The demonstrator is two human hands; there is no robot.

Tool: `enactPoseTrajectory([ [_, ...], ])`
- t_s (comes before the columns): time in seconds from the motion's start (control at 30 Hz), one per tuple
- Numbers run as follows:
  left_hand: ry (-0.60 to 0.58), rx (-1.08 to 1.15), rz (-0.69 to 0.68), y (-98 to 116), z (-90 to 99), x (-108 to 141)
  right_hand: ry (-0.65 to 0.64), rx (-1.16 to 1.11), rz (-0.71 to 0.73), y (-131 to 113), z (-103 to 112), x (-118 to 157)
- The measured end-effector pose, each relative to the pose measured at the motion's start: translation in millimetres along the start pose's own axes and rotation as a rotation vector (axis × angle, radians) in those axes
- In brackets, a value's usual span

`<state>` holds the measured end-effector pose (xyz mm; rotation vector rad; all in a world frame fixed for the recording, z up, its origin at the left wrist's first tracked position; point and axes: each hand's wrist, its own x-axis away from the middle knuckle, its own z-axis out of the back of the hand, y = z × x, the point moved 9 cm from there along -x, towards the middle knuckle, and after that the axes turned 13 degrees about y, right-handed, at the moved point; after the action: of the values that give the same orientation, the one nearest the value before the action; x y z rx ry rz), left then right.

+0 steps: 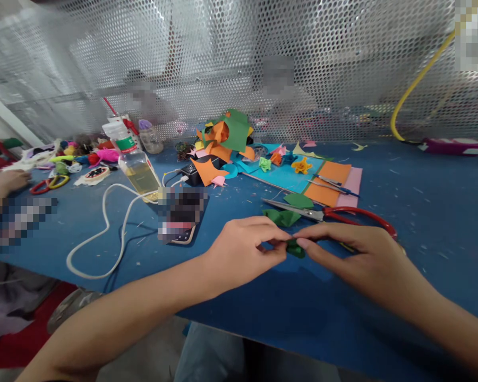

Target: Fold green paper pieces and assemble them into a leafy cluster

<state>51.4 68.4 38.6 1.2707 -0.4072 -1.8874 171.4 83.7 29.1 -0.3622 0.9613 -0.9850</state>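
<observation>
A small piece of dark green paper is pinched between my two hands, above the front part of the blue table. My left hand closes thumb and fingers on its left side. From the right, the thumb and forefinger of my right hand grip it too; part of the paper is hidden by the fingertips. Just beyond lie red-handled scissors, partly covered by my right hand. A folded green paper piece and a flat green paper piece rest by the blades.
Beyond are orange paper sheets, a blue sheet with small paper flowers and a heap of coloured scraps. A phone, white cable and bottle stand left. Another person's hand shows far left.
</observation>
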Motion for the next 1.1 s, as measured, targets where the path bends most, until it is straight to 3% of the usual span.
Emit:
enactPoseTrajectory([
  [0.23, -0.186, 0.108, 0.256, -17.4, -11.9, 1.9, -0.092, -0.039, -0.061, 6.9, -4.5, -1.8],
  [0.8, -0.151, 0.203, 0.323, -21.9, -10.5, 2.0, -0.154, -0.119, -0.048, 0.5, -8.6, 1.7],
  [0.93, -0.180, 0.144, 0.342, -23.8, -12.6, 3.8, -0.165, -0.103, -0.062, 1.0, -8.7, 1.4],
  [1.1, -0.183, 0.004, 0.264, -19.6, -13.9, 2.5, -0.199, -0.050, -0.084, 4.8, -10.2, 2.4],
])
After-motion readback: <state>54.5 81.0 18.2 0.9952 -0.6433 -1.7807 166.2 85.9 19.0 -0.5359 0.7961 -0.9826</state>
